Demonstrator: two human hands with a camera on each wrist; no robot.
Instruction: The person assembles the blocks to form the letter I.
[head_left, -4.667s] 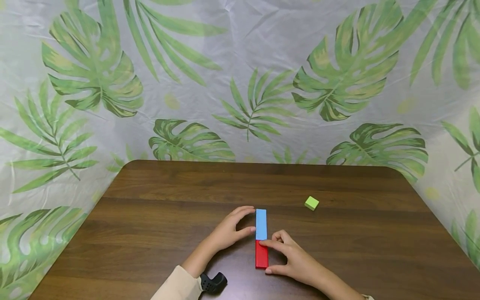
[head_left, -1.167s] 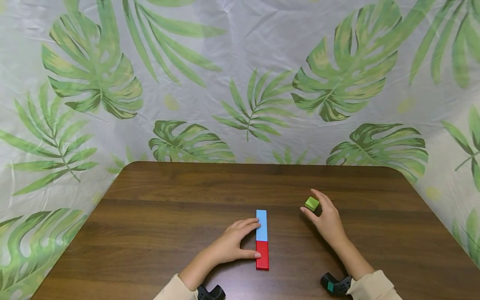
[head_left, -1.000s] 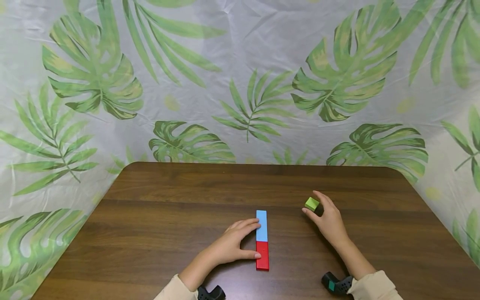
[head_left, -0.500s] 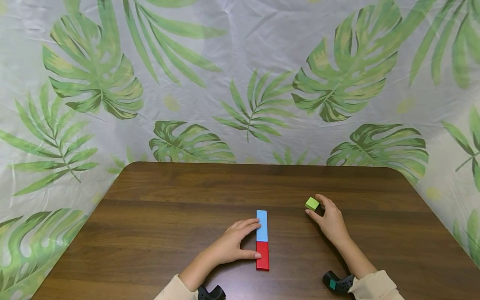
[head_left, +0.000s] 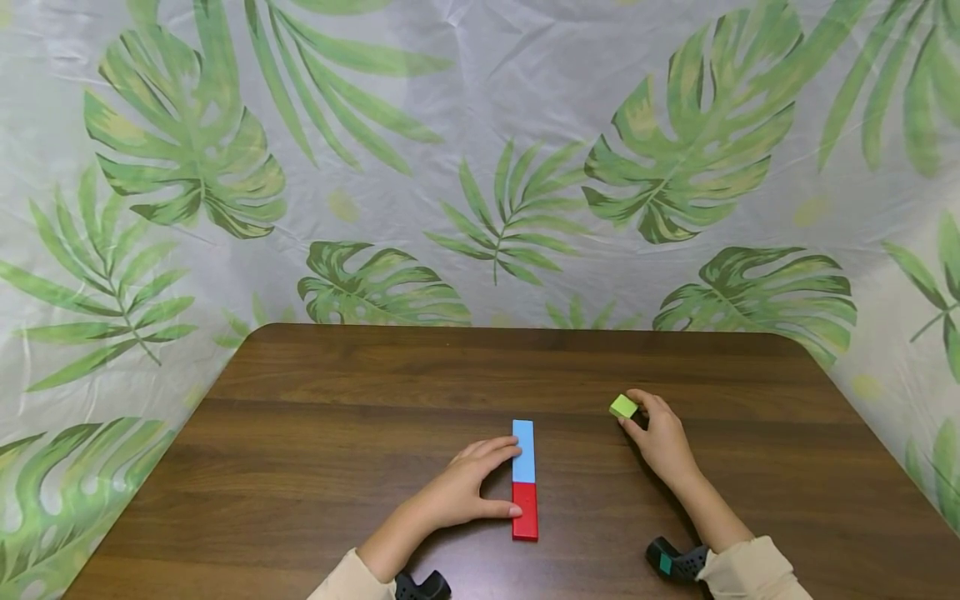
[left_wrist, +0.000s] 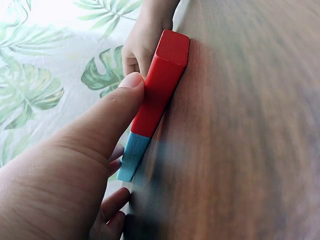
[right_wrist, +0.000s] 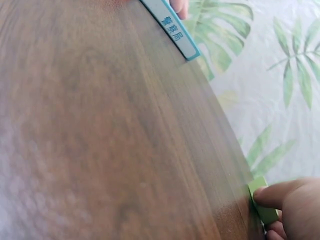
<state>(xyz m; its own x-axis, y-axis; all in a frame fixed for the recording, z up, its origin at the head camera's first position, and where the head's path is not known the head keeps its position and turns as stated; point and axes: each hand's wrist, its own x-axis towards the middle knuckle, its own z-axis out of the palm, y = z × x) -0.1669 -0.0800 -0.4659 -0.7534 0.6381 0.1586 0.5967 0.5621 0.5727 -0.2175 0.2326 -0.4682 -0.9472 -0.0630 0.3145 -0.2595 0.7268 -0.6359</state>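
Note:
On the brown table, a light blue block [head_left: 523, 451] and a red block [head_left: 525, 512] lie end to end in one straight line. My left hand [head_left: 459, 492] rests against them from the left, fingers on the blue block and thumb on the red one; the left wrist view shows the thumb against the red block's side. To the right, my right hand [head_left: 660, 437] pinches a small lime-green block [head_left: 622, 407] by its near side. The right wrist view shows the thumb on the green block's face, the other fingertips partly hidden behind it.
The wooden table [head_left: 360, 367] has rounded far corners, with a leaf-printed cloth [head_left: 525, 100] hanging behind. Black wrist devices [head_left: 678, 563] sit at both cuffs. Printed characters mark the blue block's side in the right wrist view.
My right hand left the red block and reached the green one, its thumb and fingers drawing closer around it. The left hand shifted onto the blue and red blocks, then stayed still.

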